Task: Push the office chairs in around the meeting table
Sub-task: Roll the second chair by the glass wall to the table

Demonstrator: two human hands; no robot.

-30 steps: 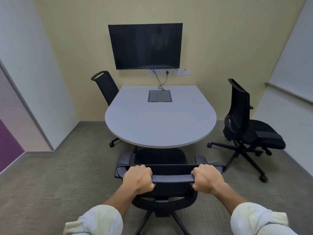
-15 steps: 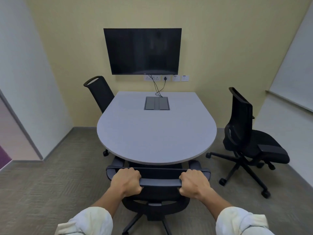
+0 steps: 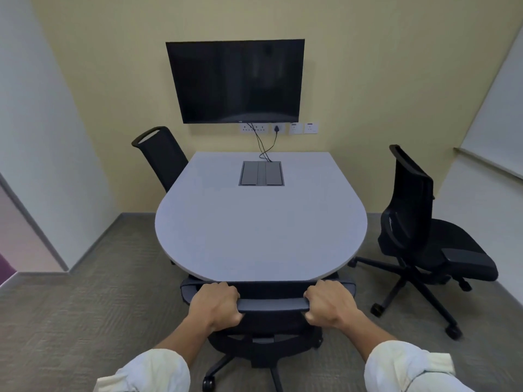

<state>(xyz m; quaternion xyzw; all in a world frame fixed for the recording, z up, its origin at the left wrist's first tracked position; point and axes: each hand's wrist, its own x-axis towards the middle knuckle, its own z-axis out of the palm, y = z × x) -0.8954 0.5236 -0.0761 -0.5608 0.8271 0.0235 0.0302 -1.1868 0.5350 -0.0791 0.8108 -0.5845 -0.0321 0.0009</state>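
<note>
A black office chair (image 3: 271, 304) stands right in front of me, its seat hidden under the rounded near end of the grey meeting table (image 3: 254, 230). My left hand (image 3: 216, 305) and my right hand (image 3: 328, 304) both grip the top bar of its backrest. A second black chair (image 3: 418, 222) stands to the right of the table, turned away from it and apart from its edge. A third black chair (image 3: 162, 157) sits at the table's far left side, with only its backrest showing.
A dark wall screen (image 3: 235, 80) hangs on the yellow wall behind the table, with sockets and cables below it. A grey cable box (image 3: 261, 173) is set into the tabletop. White walls close in on the left and right. Carpet floor (image 3: 85, 306) lies open at left.
The chair I hold has rolled forward under the table's near edge, and I have stepped closer with it. The other two chairs have not moved.
</note>
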